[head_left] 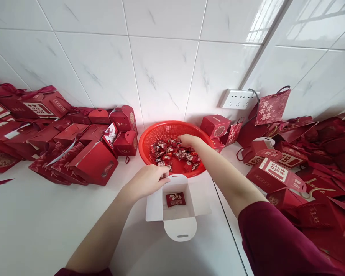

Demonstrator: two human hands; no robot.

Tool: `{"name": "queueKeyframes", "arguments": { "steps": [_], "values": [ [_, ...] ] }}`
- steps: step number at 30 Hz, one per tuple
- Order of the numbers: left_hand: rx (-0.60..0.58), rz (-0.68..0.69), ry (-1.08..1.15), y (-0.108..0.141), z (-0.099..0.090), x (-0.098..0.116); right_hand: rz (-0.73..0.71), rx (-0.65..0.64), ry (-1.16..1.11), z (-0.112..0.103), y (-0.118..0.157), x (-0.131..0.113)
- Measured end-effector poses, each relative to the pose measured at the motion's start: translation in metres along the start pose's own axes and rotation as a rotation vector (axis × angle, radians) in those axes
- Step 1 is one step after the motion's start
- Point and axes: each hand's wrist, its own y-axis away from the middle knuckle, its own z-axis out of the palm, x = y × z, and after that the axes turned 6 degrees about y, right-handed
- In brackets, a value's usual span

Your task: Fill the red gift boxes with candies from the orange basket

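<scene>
A red mesh basket holds many small red-wrapped candies. Over its far middle part my right hand reaches in, fingertips down at the candies; what lies between them is hidden. In front of the basket stands an open box, white inside, with its flaps spread. One dark red packet lies on its bottom. My left hand is at the box's far left corner, fingers curled and pressed together beside the far flap; anything inside them is too small to tell.
Red gift boxes crowd the left of the white table. More red boxes and bags are piled on the right. A power strip is at the tiled wall, and two boxes stand just right of the basket.
</scene>
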Motion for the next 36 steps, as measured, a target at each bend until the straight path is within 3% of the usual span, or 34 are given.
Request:
{"name": "queueKeyframes", "arguments": {
  "steps": [7, 12, 16, 17, 18, 20, 23, 26, 29, 33, 36],
  "values": [
    [0.001, 0.013, 0.001, 0.000, 0.000, 0.002, 0.025, -0.119, 0.027, 0.004, 0.011, -0.012],
    [0.010, 0.023, -0.031, -0.001, 0.002, 0.003, 0.076, 0.071, -0.057, -0.014, 0.045, -0.014],
    [0.020, 0.009, -0.040, -0.002, 0.004, 0.001, 0.030, 0.271, -0.179, -0.029, 0.109, -0.021],
    [0.018, 0.007, -0.040, -0.002, 0.005, 0.000, -0.036, 0.305, -0.241, -0.031, 0.131, -0.023],
    [0.018, 0.006, -0.040, -0.002, 0.005, -0.001, -0.192, 0.346, -0.414, -0.030, 0.154, -0.027],
    [0.021, 0.015, -0.037, -0.003, 0.006, -0.002, -0.439, 0.296, -0.640, -0.025, 0.194, -0.035],
    [0.005, 0.042, -0.002, -0.005, 0.005, -0.003, -0.490, 0.287, -0.677, -0.008, 0.230, -0.055],
    [-0.025, 0.033, 0.030, -0.007, 0.004, -0.002, -0.493, 0.130, -0.468, 0.007, 0.234, -0.074],
    [-0.018, 0.014, 0.027, -0.007, 0.004, -0.001, -0.485, -0.017, -0.297, 0.008, 0.232, -0.081],
    [-0.011, 0.004, 0.017, -0.006, 0.004, 0.000, -0.412, 0.129, -0.395, -0.004, 0.243, -0.066],
    [-0.005, -0.008, 0.003, -0.006, 0.004, 0.001, -0.279, 0.134, -0.382, -0.005, 0.253, -0.047]
  ]
}}
